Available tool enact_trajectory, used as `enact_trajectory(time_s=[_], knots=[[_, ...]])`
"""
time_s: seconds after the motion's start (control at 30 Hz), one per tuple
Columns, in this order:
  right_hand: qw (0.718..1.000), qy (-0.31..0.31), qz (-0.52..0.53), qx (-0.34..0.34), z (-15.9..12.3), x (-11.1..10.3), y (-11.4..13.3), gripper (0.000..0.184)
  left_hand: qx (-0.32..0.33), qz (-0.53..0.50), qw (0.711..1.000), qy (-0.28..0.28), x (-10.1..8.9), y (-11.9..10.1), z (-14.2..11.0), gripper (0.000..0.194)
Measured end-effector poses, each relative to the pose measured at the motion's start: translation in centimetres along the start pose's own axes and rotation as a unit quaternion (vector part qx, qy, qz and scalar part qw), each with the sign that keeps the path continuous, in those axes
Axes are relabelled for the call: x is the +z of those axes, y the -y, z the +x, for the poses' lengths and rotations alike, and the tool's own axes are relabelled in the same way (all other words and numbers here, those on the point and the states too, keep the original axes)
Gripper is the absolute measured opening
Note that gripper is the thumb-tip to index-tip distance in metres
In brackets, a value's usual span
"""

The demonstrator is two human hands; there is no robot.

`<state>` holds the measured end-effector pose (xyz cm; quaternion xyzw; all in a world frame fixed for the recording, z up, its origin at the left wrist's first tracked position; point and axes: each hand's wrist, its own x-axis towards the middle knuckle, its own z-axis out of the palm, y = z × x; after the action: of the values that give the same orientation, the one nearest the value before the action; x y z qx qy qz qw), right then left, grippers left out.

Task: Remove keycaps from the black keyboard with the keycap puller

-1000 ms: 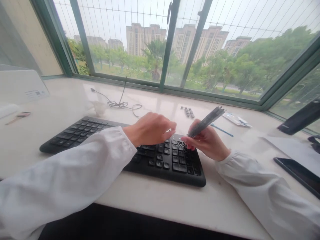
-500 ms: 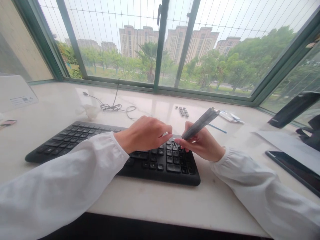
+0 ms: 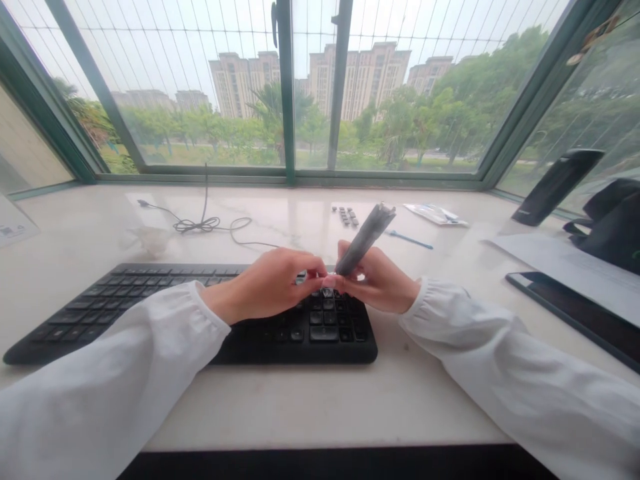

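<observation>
A black keyboard (image 3: 240, 350) lies across the white surface, its number pad partly covered by my hands. My right hand (image 3: 376, 279) is closed around a dark grey bar-shaped tool (image 3: 364, 241) that tilts up and to the right, with a jagged, lighter upper end. The tool's lower end sits by the upper part of the number pad, hidden by my fingers. My left hand (image 3: 267, 280) reaches over the keyboard with thumb and fingers pinched together, touching or nearly touching my right thumb. Whatever is in that pinch is too small to make out.
Several small loose keycaps (image 3: 346, 215) lie beyond my hands. A blue stick (image 3: 411, 240) and a clear packet (image 3: 434, 215) are to their right. A coiled black cable (image 3: 203, 225) lies back left. A phone (image 3: 575, 317) and white paper (image 3: 560, 267) are at the right.
The view has turned to the right, so the scene sits further left. My left fingers have closed into a pinch against my right thumb, and the tool stands slightly steeper.
</observation>
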<state>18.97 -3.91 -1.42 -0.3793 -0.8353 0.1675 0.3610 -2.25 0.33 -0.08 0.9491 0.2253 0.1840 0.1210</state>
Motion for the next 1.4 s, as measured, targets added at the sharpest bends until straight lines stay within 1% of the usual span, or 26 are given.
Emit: enact_trajectory(time_s=[0.1,0.27,0.47,0.57,0.77,0.93,1.03,1.17,1.3,1.4], knots=[[0.999,0.014,0.029,0.018,0.0,0.1,0.0,0.043,-0.003,-0.020,1.000,0.013,0.0,0.0,0.0,0.022],[0.996,0.024,0.082,0.040,0.0,0.2,-0.1,0.044,0.009,-0.059,0.997,0.040,-0.8,-0.3,0.1,0.027],[0.992,0.039,0.100,0.062,0.0,0.3,0.0,0.044,0.000,-0.090,0.994,0.054,-1.2,-0.3,0.1,0.021],[0.991,0.049,0.109,0.062,0.0,0.3,0.1,0.043,0.000,-0.103,0.993,0.062,-1.4,-0.2,0.1,0.017],[0.991,0.065,0.113,0.037,0.2,-0.1,0.0,0.042,-0.009,-0.118,0.988,0.101,-1.8,-0.1,0.1,0.016],[0.985,0.106,0.115,0.076,0.2,-0.7,-0.3,0.036,-0.020,-0.132,0.986,0.104,-1.6,0.0,0.1,0.016],[0.981,0.130,0.119,0.081,0.1,-1.0,-0.6,0.031,-0.017,-0.135,0.986,0.101,-1.6,0.0,0.2,0.016],[0.978,0.133,0.138,0.088,0.2,-0.9,-0.7,0.032,-0.012,-0.131,0.987,0.097,-1.7,-0.1,0.2,0.016],[0.987,0.119,0.084,0.065,0.4,-0.7,-0.4,0.034,-0.012,-0.131,0.987,0.094,-1.6,0.0,0.1,0.016],[0.990,0.113,0.050,0.071,0.5,-0.7,-0.2,0.035,-0.013,-0.126,0.988,0.092,-1.5,-0.1,0.1,0.017]])
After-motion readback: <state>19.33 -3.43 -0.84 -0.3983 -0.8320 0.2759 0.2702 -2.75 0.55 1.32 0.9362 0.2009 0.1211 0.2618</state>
